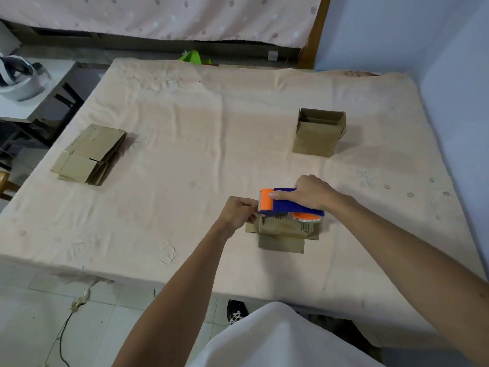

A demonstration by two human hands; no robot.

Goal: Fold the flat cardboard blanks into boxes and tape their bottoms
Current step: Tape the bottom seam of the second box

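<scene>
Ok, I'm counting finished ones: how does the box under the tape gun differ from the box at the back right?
The near box is upside down, flaps spread, the right hand holding a tape gun on its bottom; the far box stands upright, top open, untouched. Both are brown cardboard.

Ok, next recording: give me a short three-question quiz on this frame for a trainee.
1. True or false: the right hand grips the blue and orange tape dispenser over the box being taped.
2. Where does the stack of flat blanks lie? A) at the left of the cloth-covered surface; B) under the tape dispenser; C) on the floor.
3. How many boxes stand upright with the top open?
Key: 1 true; 2 A; 3 one, the upright box at the far right.
</scene>
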